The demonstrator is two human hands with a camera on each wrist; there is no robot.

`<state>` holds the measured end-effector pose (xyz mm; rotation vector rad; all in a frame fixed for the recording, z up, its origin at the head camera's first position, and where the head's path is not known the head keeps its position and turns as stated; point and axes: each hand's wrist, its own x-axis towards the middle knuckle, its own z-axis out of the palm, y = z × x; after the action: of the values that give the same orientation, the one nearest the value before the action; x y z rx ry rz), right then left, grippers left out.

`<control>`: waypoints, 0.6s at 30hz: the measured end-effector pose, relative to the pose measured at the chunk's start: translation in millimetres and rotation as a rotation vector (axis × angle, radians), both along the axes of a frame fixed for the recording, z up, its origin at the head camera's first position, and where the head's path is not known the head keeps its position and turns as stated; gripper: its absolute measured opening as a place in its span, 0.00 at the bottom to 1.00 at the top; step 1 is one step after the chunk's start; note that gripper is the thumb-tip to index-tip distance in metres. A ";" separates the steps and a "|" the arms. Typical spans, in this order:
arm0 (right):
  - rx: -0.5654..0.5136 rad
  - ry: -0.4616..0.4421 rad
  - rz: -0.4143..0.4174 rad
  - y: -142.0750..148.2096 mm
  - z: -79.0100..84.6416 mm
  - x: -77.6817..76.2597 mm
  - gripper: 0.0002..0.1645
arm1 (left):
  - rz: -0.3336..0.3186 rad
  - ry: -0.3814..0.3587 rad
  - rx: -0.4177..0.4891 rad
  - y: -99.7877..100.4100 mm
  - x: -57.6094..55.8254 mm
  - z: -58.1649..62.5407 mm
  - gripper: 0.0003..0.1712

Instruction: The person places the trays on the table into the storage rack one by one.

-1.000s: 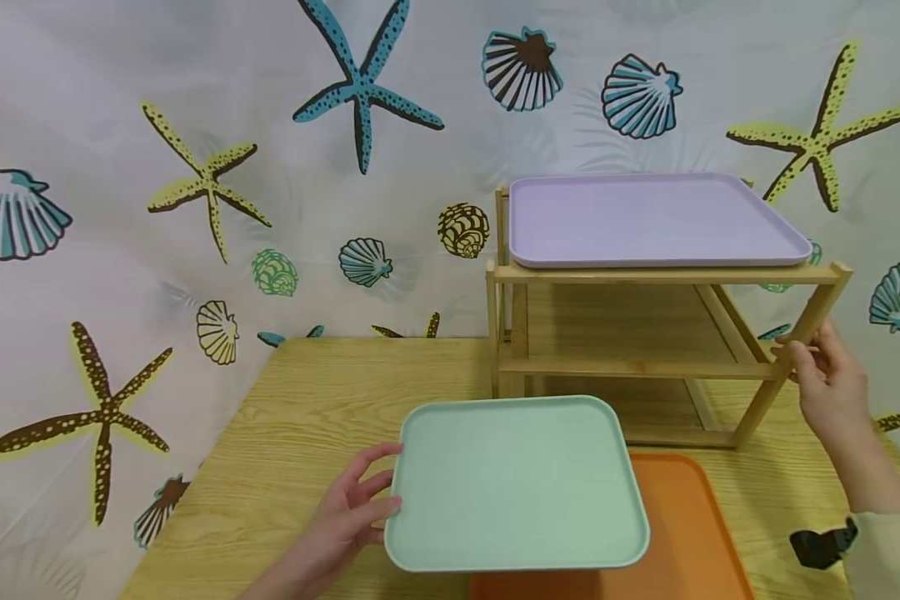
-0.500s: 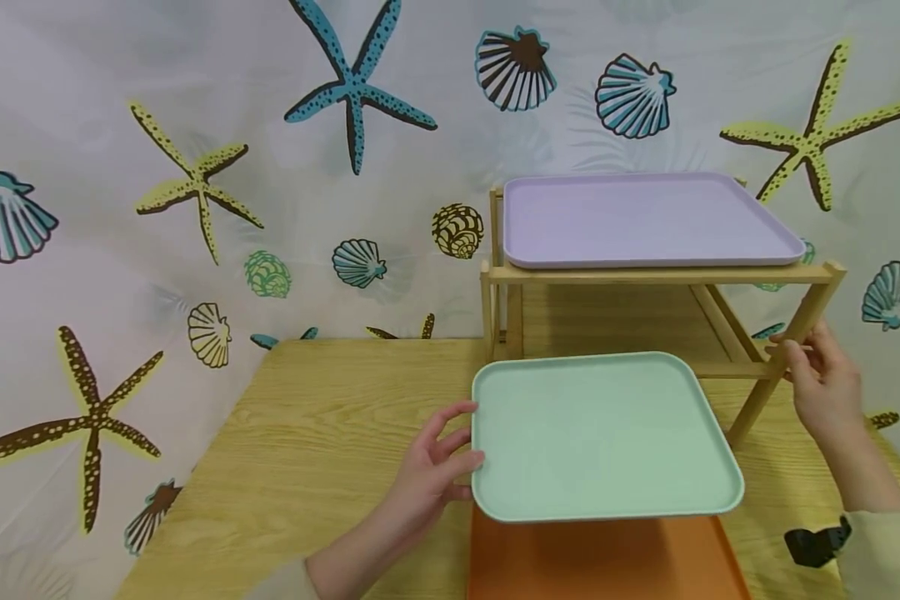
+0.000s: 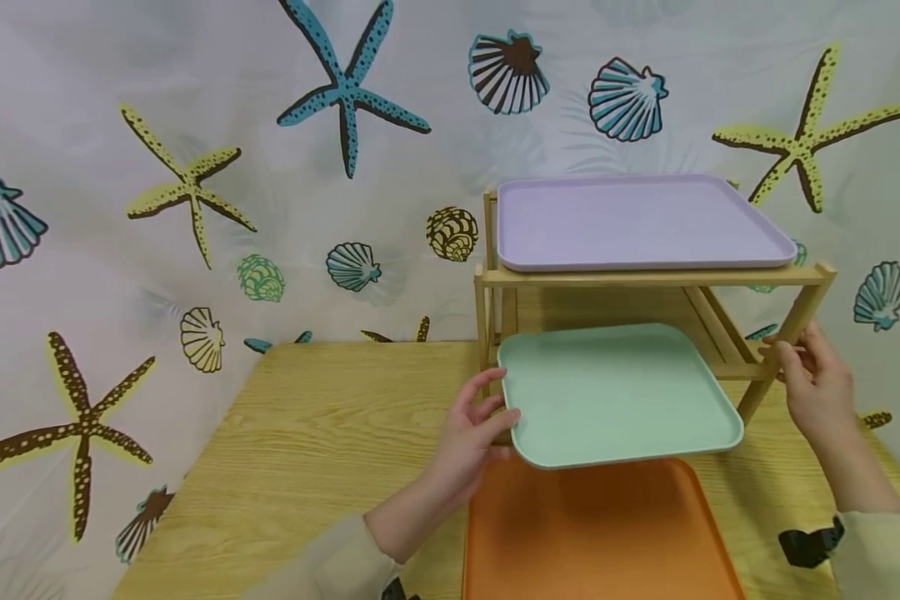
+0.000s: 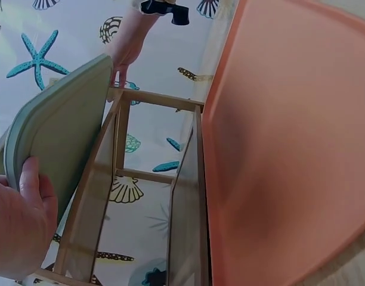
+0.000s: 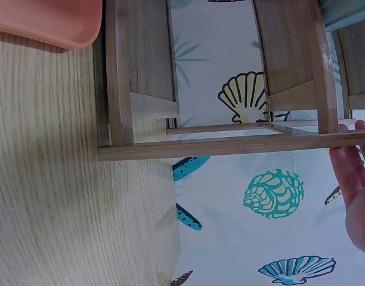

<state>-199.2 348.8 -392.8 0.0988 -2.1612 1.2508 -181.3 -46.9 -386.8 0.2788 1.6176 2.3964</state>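
My left hand point(image 3: 465, 442) holds a mint-green tray point(image 3: 618, 396) by its left short edge, thumb on top and the other fingers around the rim. The tray is tilted in front of the wooden rack point(image 3: 652, 278), level with its middle shelf. In the left wrist view the thumb presses on the face of the green tray point(image 4: 66, 128). My right hand point(image 3: 817, 383) grips the rack's right front post at about middle-shelf height. The right wrist view shows its fingers around that post point(image 5: 230, 147). A lavender tray point(image 3: 637, 223) lies on the rack's top shelf.
An orange tray point(image 3: 600, 533) lies on the wood-grain table point(image 3: 322, 450) before the rack, below the green tray. Behind the table hangs a cloth point(image 3: 390, 200) printed with starfish and shells. The rack's lower shelf is mostly hidden in the head view.
The left hand has carried the green tray right and forward, up to the front of the rack. More of the orange tray shows beneath it. The right hand stays on the post.
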 end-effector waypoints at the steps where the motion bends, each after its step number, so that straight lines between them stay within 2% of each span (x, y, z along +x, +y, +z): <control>1: 0.001 0.001 0.001 0.0 -0.1 0.5 0.22 | 0.009 -0.002 0.006 2.7 -1.9 -1.1 0.31; 8: 0.005 0.014 -0.003 0.2 -0.1 0.4 0.20 | 0.079 -0.039 0.017 20.1 -13.2 -3.6 0.28; 12: 0.001 0.013 0.001 0.1 -0.8 -0.8 0.22 | 0.110 -0.046 0.037 24.5 -15.0 -1.4 0.28; 15: 0.002 0.016 0.002 -0.4 -1.1 -0.9 0.21 | 0.087 -0.005 0.031 23.9 -14.1 -1.1 0.33; 18: -0.004 0.022 -0.001 -0.6 -0.5 0.4 0.21 | 0.027 0.069 -0.014 22.7 -12.5 -1.7 0.39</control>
<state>-198.8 348.3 -393.3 0.1093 -2.1396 1.2473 -193.8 -24.3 -388.5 0.3429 1.6777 2.4189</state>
